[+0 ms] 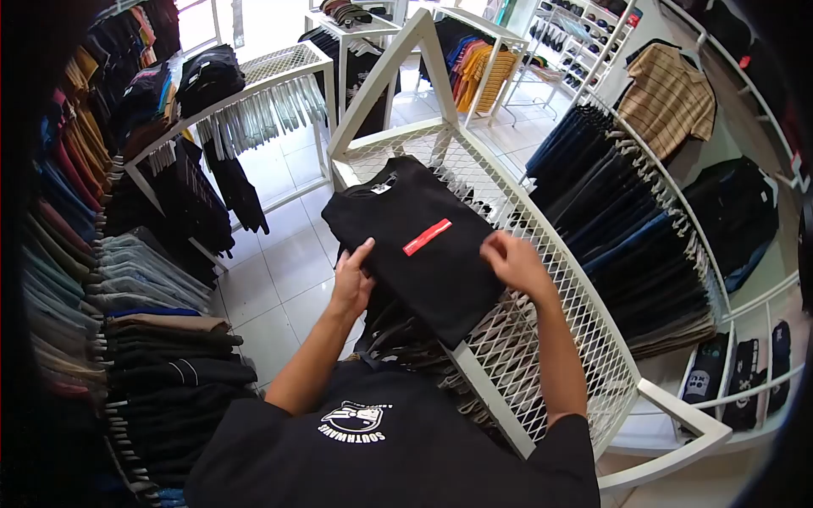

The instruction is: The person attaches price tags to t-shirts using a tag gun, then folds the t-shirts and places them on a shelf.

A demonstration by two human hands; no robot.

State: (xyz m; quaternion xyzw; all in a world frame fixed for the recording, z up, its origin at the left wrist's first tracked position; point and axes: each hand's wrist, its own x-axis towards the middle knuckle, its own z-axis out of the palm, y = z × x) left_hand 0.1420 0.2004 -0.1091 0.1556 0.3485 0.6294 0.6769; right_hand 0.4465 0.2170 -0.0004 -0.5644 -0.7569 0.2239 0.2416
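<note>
A folded black T-shirt (pixel 415 284) with a red printed bar (pixel 428 238) across its front lies on the white mesh rack top (pixel 555 326), its left side reaching past the frame. My left hand (pixel 351 284) grips the shirt's left edge, thumb on top and the other fingers partly hidden. At the opposite edge, my right hand (pixel 517 264) is closed, its fingertips curled together against the fabric; what lies between them is partly hidden. The shirt's collar, with a white neck label (pixel 383 186), points away from me.
Garments hang beneath the mesh rack. A rail of dark trousers (pixel 627 237) and a striped tan shirt (pixel 665 97) are at right. Hanging clothes (pixel 152 271) line the left side. Another white rack (pixel 284 63) holds folded stacks (pixel 210 78). White tiled floor (pixel 271 258) shows between racks.
</note>
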